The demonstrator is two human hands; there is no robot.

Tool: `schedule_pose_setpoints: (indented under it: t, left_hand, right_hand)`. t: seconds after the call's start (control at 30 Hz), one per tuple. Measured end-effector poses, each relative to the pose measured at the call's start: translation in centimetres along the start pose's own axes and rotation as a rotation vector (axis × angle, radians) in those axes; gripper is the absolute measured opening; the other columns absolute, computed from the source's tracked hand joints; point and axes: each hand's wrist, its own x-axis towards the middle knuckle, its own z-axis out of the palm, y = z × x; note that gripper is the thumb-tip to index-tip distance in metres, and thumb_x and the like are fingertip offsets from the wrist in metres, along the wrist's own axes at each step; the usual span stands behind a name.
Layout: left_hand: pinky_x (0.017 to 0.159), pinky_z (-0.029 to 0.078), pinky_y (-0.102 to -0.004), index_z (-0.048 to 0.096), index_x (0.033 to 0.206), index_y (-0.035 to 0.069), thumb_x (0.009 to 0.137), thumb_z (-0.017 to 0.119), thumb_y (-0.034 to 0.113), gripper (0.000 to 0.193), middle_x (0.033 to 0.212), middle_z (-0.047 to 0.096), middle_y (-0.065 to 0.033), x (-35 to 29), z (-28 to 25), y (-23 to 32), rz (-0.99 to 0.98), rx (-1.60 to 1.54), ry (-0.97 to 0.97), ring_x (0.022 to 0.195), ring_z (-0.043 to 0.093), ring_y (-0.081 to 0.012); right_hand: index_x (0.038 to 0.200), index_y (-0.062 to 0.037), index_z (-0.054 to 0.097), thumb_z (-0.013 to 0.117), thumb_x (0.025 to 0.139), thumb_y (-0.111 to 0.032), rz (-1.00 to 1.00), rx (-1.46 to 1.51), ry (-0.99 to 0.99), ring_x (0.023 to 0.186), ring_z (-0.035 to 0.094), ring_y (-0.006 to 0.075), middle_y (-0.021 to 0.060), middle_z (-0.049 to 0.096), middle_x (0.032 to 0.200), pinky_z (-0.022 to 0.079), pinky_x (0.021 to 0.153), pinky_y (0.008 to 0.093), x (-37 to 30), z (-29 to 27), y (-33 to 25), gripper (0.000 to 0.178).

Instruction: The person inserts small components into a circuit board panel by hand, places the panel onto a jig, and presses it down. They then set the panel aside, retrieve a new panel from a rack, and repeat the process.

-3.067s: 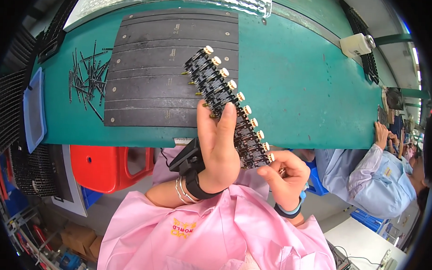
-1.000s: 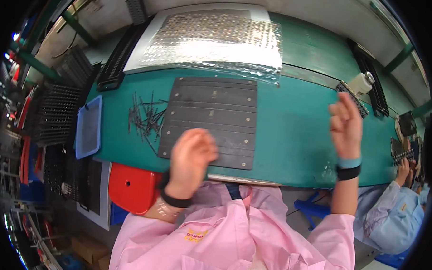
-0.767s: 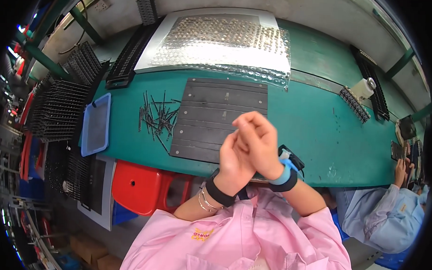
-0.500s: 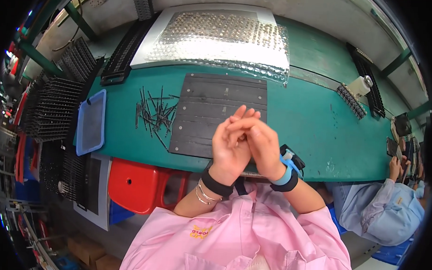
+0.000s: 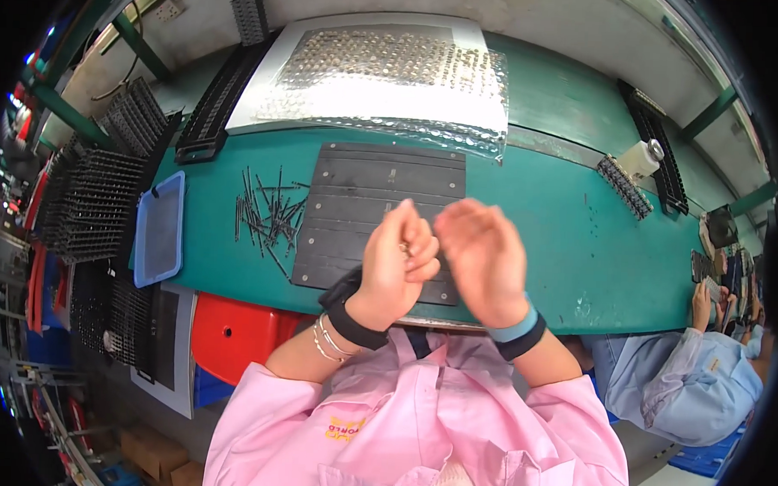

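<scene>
My left hand is raised over the near part of a flat black plate, its fingers curled in toward the palm. A small gold-coloured glint shows among those fingers; whether it is a ring or a held piece I cannot make out. Just beside it, my right hand is held up, somewhat blurred, with its fingers stretched out and slightly cupped, holding nothing visible. A gap separates the two hands. Left of the plate lies a loose pile of thin black rods.
A clear bubbled sheet with rows of small metallic pieces rests on a white board at the back. A blue tray and black racks stand left, a red stool below. At right are a white bottle and a co-worker.
My hands were crossed and touching, the right over the left palm. They have parted: the left moved left and its fingers curled, the right moved slightly right. The view has shifted a little.
</scene>
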Motion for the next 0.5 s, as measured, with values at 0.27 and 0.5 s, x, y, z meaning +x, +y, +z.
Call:
schedule_pose_setpoints:
  t: [0.27,0.5]
  left_hand:
    - [0.055,0.039,-0.0365,0.046,0.067,0.001,0.079,0.052,0.014,0.018,0.067,0.048,-0.0103,6.4,5.7,-3.6,0.242,1.996,-0.059,0.061,0.046,-0.0257]
    - [0.067,0.043,-0.0337,0.052,0.082,0.002,0.079,0.053,0.017,0.015,0.08,0.053,-0.0123,9.2,6.2,-0.4,0.405,2.325,-0.483,0.076,0.053,-0.025]
  right_hand:
    - [0.099,-0.002,0.05,0.024,0.09,-0.027,0.22,0.356,0.375,0.092,0.053,0.0237,0.0104,0.055,0.097,0.04,0.086,0.0326,0.2,3.7,-2.1,0.037]
    - [0.087,-0.0066,0.051,0.03,0.09,-0.026,0.235,0.152,0.245,0.075,0.051,0.0163,0.0058,0.053,0.081,0.043,0.065,0.0308,3.1,-0.5,-4.3,0.029]
